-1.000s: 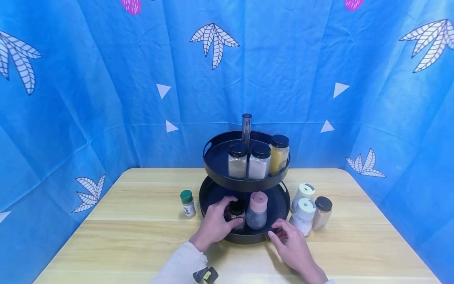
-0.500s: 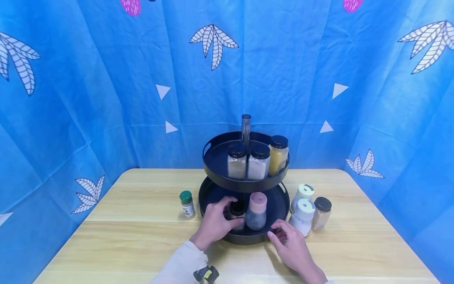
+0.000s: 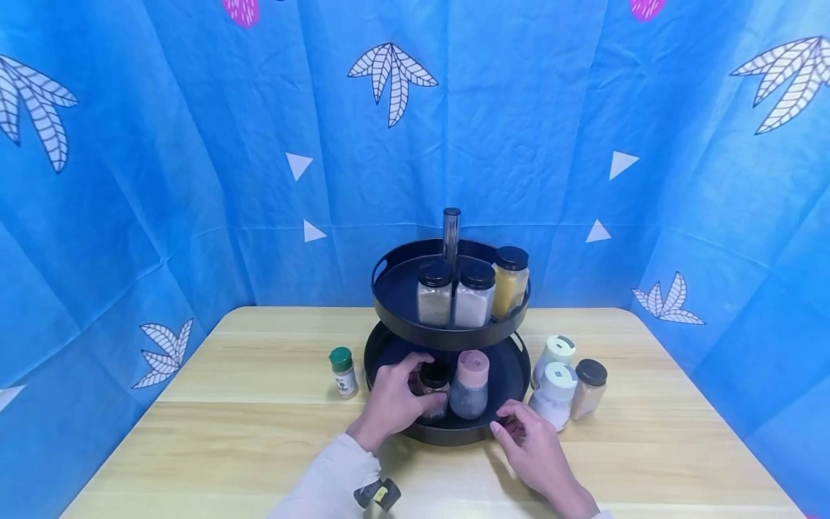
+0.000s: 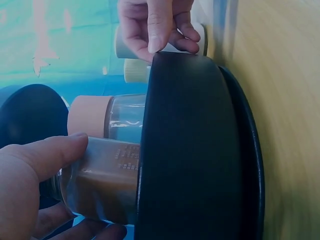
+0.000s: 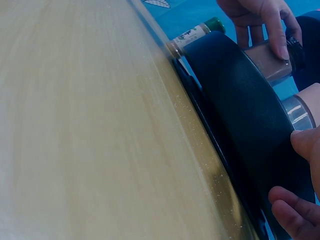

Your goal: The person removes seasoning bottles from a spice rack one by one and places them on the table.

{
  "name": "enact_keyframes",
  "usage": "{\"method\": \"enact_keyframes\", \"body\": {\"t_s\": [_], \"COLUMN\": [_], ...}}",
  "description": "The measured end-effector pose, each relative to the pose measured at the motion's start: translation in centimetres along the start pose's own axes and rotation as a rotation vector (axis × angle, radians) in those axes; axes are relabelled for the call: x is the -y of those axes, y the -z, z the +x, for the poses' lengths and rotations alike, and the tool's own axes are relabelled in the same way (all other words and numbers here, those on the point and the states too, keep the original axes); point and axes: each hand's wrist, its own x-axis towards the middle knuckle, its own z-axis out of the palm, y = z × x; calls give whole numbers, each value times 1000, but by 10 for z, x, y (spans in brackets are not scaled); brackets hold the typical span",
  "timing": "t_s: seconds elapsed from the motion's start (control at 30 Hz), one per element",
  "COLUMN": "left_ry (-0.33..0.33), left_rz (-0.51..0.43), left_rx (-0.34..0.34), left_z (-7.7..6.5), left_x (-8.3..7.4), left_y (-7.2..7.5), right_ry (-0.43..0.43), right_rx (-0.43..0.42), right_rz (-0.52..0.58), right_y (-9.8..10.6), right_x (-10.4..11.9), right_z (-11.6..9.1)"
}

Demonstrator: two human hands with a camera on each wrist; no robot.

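Note:
A two-tier black round rack [image 3: 454, 436] stands on the table. On its lower tray, my left hand [image 3: 392, 404] holds a jar [image 3: 434, 389] with a black lid and brown contents. The thumb lies along one side of this jar [image 4: 105, 175] in the left wrist view, with fingers round the other side. Just right of it is a pink-capped bottle [image 3: 470, 386]. My right hand [image 3: 534, 447] grips the lower tray's front right rim between thumb and curled fingers; the right wrist view shows the thumb at the rim's top edge.
The upper tray [image 3: 397, 310] bears a grey-filled jar [image 3: 434, 295], a white-filled jar [image 3: 474, 299] and a yellow-filled jar [image 3: 509, 285]. A green-capped shaker [image 3: 344, 373] stands left of the rack. Right of it are two pale-capped bottles [image 3: 554, 396] and a black-lidded jar [image 3: 588, 389].
My left hand shifts slightly upward at the jar, its thumb a little higher on the side. The right hand stays at the tray rim.

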Motion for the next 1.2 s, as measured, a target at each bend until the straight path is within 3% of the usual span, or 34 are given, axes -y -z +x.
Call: {"method": "enact_keyframes", "body": {"t_s": [0.3,0.83,1.2], "left_ry": [-14,37,73], "left_rz": [-6,-18,-29], "left_rx": [-40,-107,-114], "left_z": [2,3,2], "left_x": [0,0,0], "left_y": [5,14,22], "right_ry": [-3,-5,6], "right_rx": [5,2,-3], "right_rz": [6,0,10], "right_y": [0,-1,0], "right_x": [-1,-2,-2], "right_z": [0,1,1]}}
